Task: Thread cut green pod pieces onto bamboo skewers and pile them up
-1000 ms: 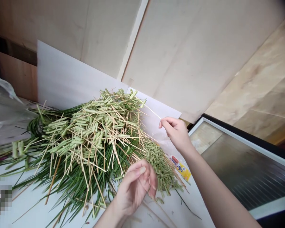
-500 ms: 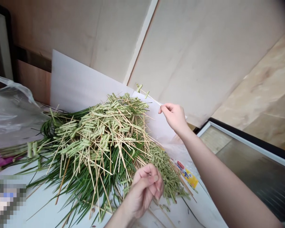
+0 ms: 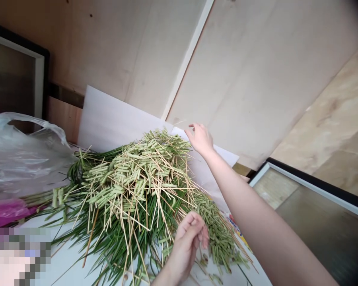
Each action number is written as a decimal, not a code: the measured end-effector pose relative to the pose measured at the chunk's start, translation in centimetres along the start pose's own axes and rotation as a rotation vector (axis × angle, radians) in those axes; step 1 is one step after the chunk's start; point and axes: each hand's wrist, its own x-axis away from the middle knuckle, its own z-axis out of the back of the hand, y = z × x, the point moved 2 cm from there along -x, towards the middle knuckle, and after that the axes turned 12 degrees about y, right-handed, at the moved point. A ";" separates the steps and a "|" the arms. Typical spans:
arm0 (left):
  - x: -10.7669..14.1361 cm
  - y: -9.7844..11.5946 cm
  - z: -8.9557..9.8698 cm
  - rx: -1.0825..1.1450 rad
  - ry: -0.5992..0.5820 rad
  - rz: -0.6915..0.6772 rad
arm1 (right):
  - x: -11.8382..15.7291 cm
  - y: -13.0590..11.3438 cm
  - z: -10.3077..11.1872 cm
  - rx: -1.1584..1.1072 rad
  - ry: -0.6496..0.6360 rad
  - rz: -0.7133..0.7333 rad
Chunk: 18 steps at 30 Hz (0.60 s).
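My right hand (image 3: 200, 138) is raised over the far right edge of a heap of bamboo skewers (image 3: 158, 198) threaded with short green stalk pieces (image 3: 131, 171); its fingers are apart and hold nothing. Just left of its fingertips is a thin, blurred skewer, apart from the hand. Nearer to me, my left hand (image 3: 189, 240) has curled fingers with the thumb pressed towards them. Whatever it may hold is hidden. Beside it lies a pile of loose cut green pieces (image 3: 219, 234). Long dark green leaves (image 3: 119, 242) spread beneath the skewers.
A clear plastic bag (image 3: 26, 159) and a pink bag (image 3: 6, 212) sit at the left. White board (image 3: 116, 117) leans behind the heap against a wooden wall (image 3: 244, 71). Dark-framed glass panels (image 3: 304, 222) stand on both sides. The tabletop (image 3: 68, 260) is white.
My right hand has opened and let go of the skewer with green pieces, moving slightly left over the heap. My left hand stays curled near the loose pieces. The whole view has shifted.
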 end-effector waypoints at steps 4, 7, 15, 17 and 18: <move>0.1 -0.3 -0.3 -0.031 0.022 0.003 | 9.7 2.4 7.3 0.005 0.149 0.163; 0.2 -1.2 -0.4 -0.164 -0.027 0.022 | 18.4 5.6 11.8 -0.290 -0.033 0.018; 2.1 -4.0 -2.2 -0.560 -0.214 0.091 | 32.7 10.3 16.4 -0.463 -0.008 -0.485; 2.4 -4.9 -2.7 -0.608 -0.238 0.119 | 33.8 11.0 16.8 -0.449 0.039 -0.536; 2.6 -5.3 -3.0 -0.629 -0.246 0.130 | 34.2 11.4 17.0 -0.430 0.055 -0.549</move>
